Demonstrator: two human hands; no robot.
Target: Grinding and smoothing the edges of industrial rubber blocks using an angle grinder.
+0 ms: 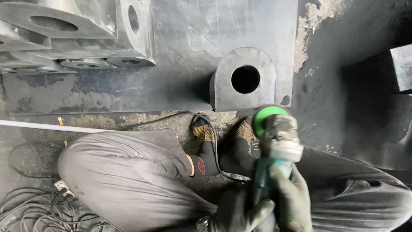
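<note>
Grimy floor underfoot; my right hand and left hand are both clenched on the grinder. Its cable, beside them, could snag my shoe.

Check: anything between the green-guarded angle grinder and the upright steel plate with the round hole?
Nothing visible. The green-guarded angle grinder, held by both gloved hands, left hand and right hand, sits just below the upright steel plate with the round hole; only the person's shoes flank it.

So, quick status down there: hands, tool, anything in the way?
Both gloved hands, left and right, grip the angle grinder. Holed steel block ahead. Cable crosses shoes.
</note>
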